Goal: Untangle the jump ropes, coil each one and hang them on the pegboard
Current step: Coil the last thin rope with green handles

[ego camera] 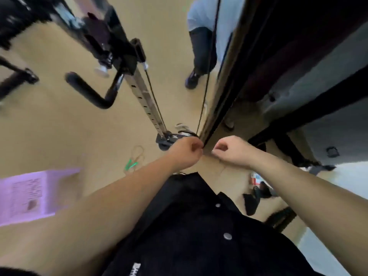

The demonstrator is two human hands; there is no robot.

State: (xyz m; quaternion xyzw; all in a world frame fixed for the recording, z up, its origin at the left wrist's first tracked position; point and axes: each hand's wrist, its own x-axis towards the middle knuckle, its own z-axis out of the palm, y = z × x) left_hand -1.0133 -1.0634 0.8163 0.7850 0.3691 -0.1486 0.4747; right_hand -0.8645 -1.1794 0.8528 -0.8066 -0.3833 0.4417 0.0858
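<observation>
Rope point(202, 108) gripped in left hand point(187, 151) — right hand point(229, 150) curled.

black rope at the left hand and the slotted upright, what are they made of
black rope: thin, smooth, taut cord, probably plastic or coated cable; blur leaves it open. It runs up from the left hand. slotted upright: likely grey metal, dull satin finish, a row of punched slots.

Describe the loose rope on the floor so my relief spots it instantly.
Look at the tan floor just left of the left hand. A pale rope lies looped there. Its bright green handles set it apart from the thin black rope that hand grips.
</observation>
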